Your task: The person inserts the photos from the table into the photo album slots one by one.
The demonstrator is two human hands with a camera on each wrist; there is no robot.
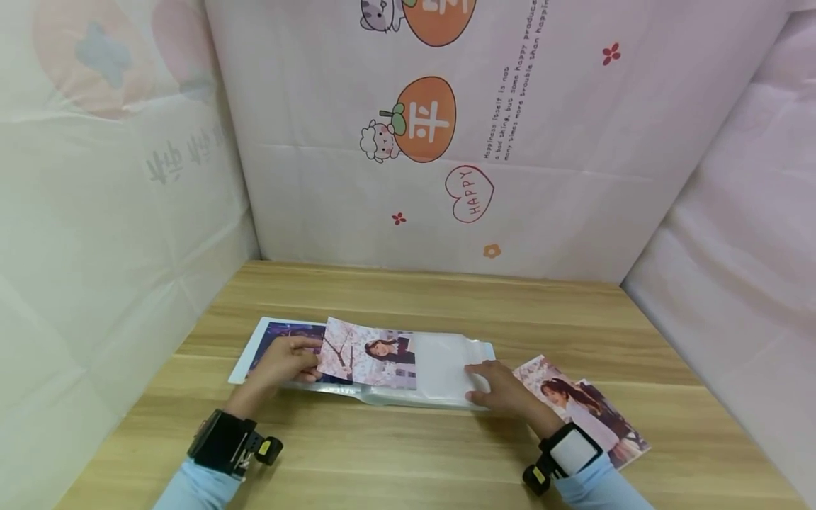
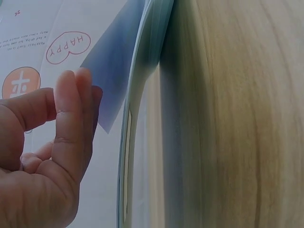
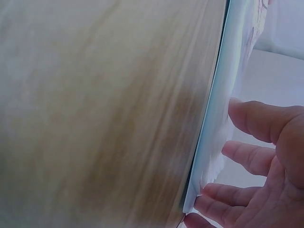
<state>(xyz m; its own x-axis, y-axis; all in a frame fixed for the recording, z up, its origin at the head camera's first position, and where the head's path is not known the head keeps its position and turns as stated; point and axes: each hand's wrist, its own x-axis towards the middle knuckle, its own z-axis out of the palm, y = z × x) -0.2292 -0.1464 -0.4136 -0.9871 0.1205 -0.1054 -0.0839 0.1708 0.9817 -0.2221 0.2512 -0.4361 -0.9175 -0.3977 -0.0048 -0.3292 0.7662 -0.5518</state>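
1. Left hand: the fingertips pinched the photo at its left short edge, above the left page of the album. Such an edge grip probably spared the printed face and let the sheet be guided along its length.

2. Photo: it lay across the album's middle, its left end raised off the left page, its right end at the right page. The lift presumably gave the fingers room underneath. Whether the right end sat beneath the page's film or on top could not be told.

3. Right hand: the fingers were spread, slightly bent, and touched the album's right end without a visible grip. They likely steadied the page against sliding. Whether any fingertip reached under the edge was unclear.

4. Album: it lay spread flat on the table, a long side toward the person. A purple picture on its left page was partly covered by the photo and the left hand.

5. Loose photos: these overlapped to the album's right, partly below the right forearm, seemingly set within reach yet off the pages.

6. Cloth: a printed sheet stood beyond the album and on both sides, perhaps to screen the surroundings.
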